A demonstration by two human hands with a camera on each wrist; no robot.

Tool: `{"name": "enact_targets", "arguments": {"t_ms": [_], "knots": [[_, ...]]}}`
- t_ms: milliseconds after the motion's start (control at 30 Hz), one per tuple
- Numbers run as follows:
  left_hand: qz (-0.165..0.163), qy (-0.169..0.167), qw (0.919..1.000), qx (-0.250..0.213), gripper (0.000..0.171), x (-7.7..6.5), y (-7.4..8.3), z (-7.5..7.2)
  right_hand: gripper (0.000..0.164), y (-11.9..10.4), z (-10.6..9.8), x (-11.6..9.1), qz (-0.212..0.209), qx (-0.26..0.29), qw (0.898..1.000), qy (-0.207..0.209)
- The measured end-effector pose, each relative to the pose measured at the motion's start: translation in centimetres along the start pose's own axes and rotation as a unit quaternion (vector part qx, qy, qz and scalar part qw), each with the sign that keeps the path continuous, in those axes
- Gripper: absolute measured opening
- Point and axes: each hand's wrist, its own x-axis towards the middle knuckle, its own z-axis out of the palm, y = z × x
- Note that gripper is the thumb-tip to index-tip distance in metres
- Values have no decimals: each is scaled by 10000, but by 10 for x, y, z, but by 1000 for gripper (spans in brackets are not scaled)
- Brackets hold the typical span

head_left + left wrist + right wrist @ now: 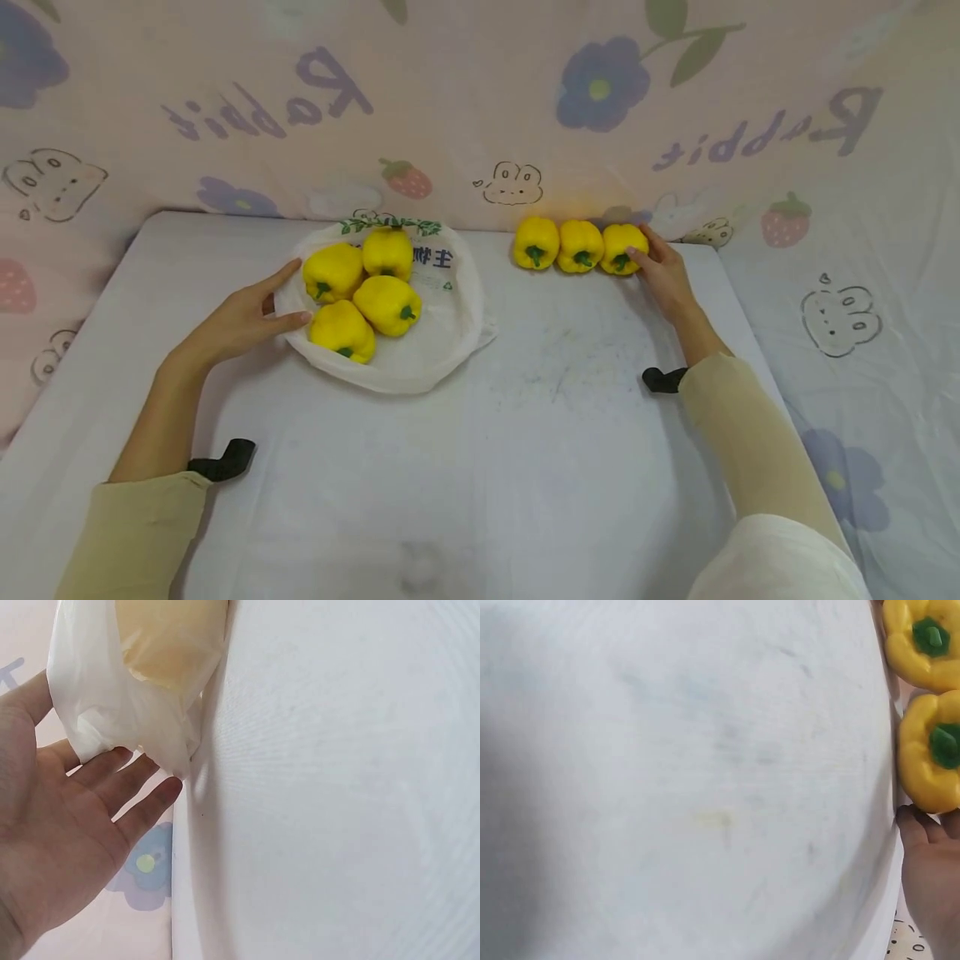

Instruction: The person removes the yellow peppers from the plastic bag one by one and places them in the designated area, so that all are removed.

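Sleeves point(138, 521) reach over a table point(570, 475). The left hand point(234, 322), fingers loosely extended, touches a bag point(450, 333) with four peppers point(386, 305) inside. Farther back, three more lie in a row point(581, 245), the right hand point(667, 277) pinching the rightmost pepper point(620, 242), before a printed cloth point(465, 92).

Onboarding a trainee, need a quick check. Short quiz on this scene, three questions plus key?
1. Count: how many yellow peppers lie in the white bag?
2. True or false: the left hand is touching the row of three peppers.
3. Choose: in the head view, which pepper of that row is the right hand on?
a) leftmost
b) middle
c) rightmost

Key:
1. Four.
2. False; it touches the white bag.
3. c, the rightmost pepper.
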Motion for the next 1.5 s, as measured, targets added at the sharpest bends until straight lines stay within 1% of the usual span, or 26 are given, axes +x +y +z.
{"name": "enact_targets", "arguments": {"t_ms": [167,300,433,500,633,700,800,900,967,1100,1233,1367,1500], "knots": [[7,-4,10000,72,92,2,1,0,67,-4,-2,-5,-215,-277,9994,75],[-29,16,9999,146,92,0,4,-1,63,-5,-2,-4,-490,-106,9986,159],[-41,38,9999,154,92,0,6,-2,62,-6,0,-2,-728,183,9969,238],[-61,66,9999,147,92,0,6,-3,61,-8,1,-2,-894,166,9955,270],[-80,146,9998,118,92,0,6,-3,59,-15,4,-4,-1276,109,9912,341],[-49,198,9997,93,91,0,5,-3,58,-20,6,-5,-1414,55,9892,373],[25,259,9997,27,88,-1,5,-2,57,-27,9,-6,-1527,151,9874,381],[63,237,9997,-55,88,-1,5,-2,55,-35,14,-8,-1686,122,9848,396],[53,193,9997,-133,88,0,6,-3,54,-41,18,-12,-1839,-1,9822,371],[48,188,9996,-212,89,-1,6,-5,51,-53,29,-19,-2265,-22,9739,163],[169,230,9990,-333,87,-3,5,-6,49,-65,40,-23,-2587,192,9657,-110],[291,319,9982,-406,86,-3,4,-5,50,-67,47,-16,-2759,349,9599,-354],[415,556,9965,-459,82,-3,3,-4,51,-67,56,-7,-2871,520,9544,-633]]}}
